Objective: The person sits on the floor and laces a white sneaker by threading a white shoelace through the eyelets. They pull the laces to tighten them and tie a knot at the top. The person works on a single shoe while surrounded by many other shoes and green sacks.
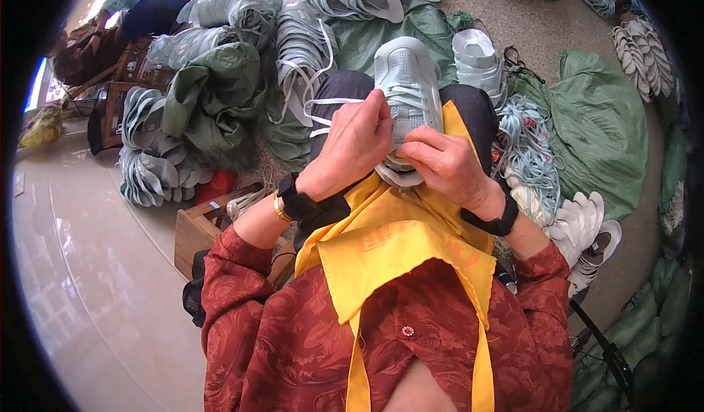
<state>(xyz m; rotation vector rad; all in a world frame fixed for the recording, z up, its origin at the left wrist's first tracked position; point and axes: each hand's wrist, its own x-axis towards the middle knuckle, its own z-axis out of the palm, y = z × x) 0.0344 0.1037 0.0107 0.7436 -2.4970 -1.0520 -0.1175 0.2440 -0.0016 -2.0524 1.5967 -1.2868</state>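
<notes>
left hand (356, 140), head view: curled almost closed, thumb and forefinger pinched together above the near half of the shoe; white lace (336, 101) is caught in it and loops out to its left.
right hand (451, 166): also nearly closed, thumb and forefinger tips meeting at the shoe's near end; whether they hold lace or the shoe's edge cannot be told, as the fingers cover it.
shoe (408, 63): pale grey-green, between and just beyond the two hands, lying on the lap with its toe pointing away from the person.
wrists: dark wristbands (295, 198) just behind both hands, plus a gold-coloured band (279, 208) behind the left one.
lap: yellow apron (396, 239) below both hands; dark trousers (475, 111) at the knees beyond them.
stacked shoe uppers (299, 34): pale, beyond the left hand and to its left.
green sacks (598, 137): one well to the right of the right hand, another crumpled to the left of the left hand.
lace bundle (529, 144): pale blue, near the right hand, to its right.
wooden box (192, 242): left of the left hand and nearer the body.
another person (150, 12): far beyond the left hand, to its left, in dark blue trousers.
</notes>
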